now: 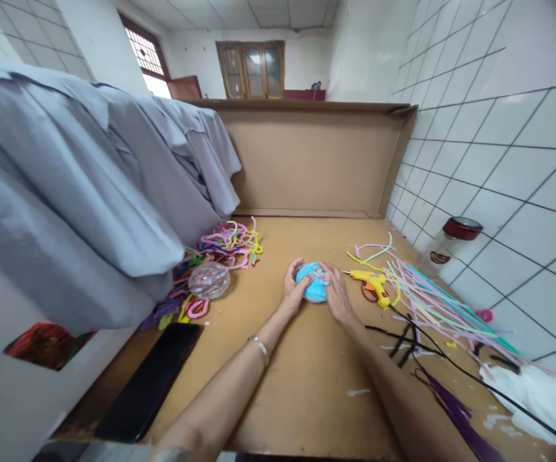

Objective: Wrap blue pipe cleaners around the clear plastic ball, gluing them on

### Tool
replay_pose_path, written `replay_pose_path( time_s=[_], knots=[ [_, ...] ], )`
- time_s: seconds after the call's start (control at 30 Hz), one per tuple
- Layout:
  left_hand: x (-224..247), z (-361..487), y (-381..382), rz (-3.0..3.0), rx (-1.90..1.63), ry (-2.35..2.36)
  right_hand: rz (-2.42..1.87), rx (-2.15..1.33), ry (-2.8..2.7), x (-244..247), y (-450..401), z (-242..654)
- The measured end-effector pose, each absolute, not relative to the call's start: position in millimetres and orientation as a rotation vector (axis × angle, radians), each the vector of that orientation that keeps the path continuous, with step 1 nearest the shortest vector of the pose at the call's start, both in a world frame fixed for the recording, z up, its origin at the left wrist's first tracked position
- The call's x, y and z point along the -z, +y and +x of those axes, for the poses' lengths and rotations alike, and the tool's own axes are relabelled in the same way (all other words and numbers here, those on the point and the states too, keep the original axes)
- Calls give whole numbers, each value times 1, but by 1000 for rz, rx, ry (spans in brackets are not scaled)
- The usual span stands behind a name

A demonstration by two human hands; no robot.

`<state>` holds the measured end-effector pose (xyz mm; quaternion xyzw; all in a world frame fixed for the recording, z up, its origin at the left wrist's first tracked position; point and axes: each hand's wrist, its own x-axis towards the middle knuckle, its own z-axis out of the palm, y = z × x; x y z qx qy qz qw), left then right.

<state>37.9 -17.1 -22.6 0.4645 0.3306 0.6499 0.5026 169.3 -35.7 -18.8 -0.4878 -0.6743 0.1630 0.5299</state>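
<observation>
A round light-blue fuzzy piece (315, 292), apparently made of coiled pipe cleaners, is held between both hands over the middle of the table. My left hand (295, 285) grips its left side, with the thumb lying on top. My right hand (336, 292) closes round its right side, fingers at the upper edge, near a small greyish patch on the piece. To the right of that hand lies a yellow hot glue gun (369, 282), its nozzle pointing towards the hand.
Pipe cleaners (442, 301) are strewn at right by a clear red-lidded jar (454, 240). More colourful pipe cleaners (232, 240) pile at left near a clear round container (209, 280). A black phone (150, 382) lies front left. Black cord (490, 378) crosses the right; cardboard (311, 163) stands behind.
</observation>
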Motion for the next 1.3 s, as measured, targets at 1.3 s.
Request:
replay_pose_path(
  time_s=[1.3],
  knots=[
    [26,42,-6,1112,-1360,496,-1278,-1230,-998,-31,-1,176]
  ],
)
